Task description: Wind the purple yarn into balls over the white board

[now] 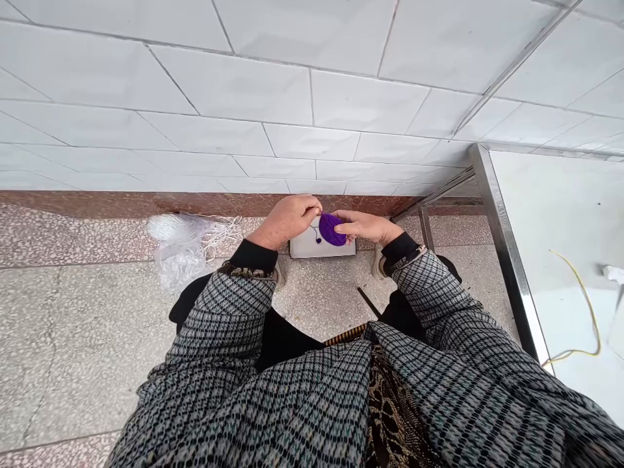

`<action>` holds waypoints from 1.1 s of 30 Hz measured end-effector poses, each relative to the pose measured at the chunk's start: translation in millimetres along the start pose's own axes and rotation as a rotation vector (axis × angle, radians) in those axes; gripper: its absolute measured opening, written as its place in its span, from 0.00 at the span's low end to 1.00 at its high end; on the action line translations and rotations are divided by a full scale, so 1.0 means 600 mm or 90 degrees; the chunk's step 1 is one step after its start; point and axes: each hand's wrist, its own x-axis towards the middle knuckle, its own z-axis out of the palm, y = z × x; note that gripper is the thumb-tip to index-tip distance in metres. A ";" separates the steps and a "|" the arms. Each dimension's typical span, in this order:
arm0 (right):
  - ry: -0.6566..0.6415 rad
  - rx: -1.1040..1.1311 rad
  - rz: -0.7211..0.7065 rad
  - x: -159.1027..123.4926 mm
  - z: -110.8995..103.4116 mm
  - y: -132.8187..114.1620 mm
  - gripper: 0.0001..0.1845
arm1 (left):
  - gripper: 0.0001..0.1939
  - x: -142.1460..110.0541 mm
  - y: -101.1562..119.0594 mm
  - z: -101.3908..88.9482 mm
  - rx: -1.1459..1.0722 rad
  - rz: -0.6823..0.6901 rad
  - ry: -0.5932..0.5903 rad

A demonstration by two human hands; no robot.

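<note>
The person's left hand (286, 220) and right hand (366, 226) meet in front of the body, low over the floor, with a round ball of violet-purple yarn (332, 229) between them. The left grip is closed, its fingertips pinched at the ball's upper left edge. The right grip is closed too, its fingers curved across the ball's right side. A thin purple yarn strand (312, 229) hangs from the ball, ending in a small dark blob, though the detail is too small to make out.

The ball is held just above a flat white rectangular block (305, 247), which stands between the person's two beige shoes (379, 265) against the base of a white tiled wall (312, 104). A black cuff shows at each wrist, below grey checked sleeves (429, 292).

To the left, a crumpled clear plastic bag (180, 253) with a skein of white cord (168, 227) lies on the speckled terrazzo floor (92, 325). To the right stands a steel-edged white desk (507, 253), with a thin yellow cable (588, 305) curving across the white surface.
</note>
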 end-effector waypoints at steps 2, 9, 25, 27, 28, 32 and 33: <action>-0.025 0.070 -0.055 -0.006 -0.004 0.004 0.31 | 0.14 0.004 -0.001 0.006 -0.021 -0.026 0.007; 0.030 0.197 -0.122 -0.017 -0.007 -0.007 0.38 | 0.16 0.013 0.011 0.043 -0.078 -0.046 -0.029; 0.364 -0.144 0.110 -0.003 0.001 -0.025 0.21 | 0.12 0.022 0.031 0.042 -0.001 0.067 -0.093; 0.277 -0.111 0.118 -0.008 0.006 -0.029 0.17 | 0.11 0.024 0.028 0.034 -0.026 0.034 -0.043; 0.246 -0.077 0.112 -0.010 0.007 -0.030 0.15 | 0.10 0.025 0.028 0.032 -0.044 0.019 -0.016; 0.215 0.031 0.065 -0.010 0.006 -0.024 0.14 | 0.09 0.025 0.031 0.033 -0.118 -0.013 0.052; 0.211 0.047 0.056 -0.009 0.004 -0.021 0.15 | 0.09 0.025 0.032 0.034 -0.125 -0.015 0.057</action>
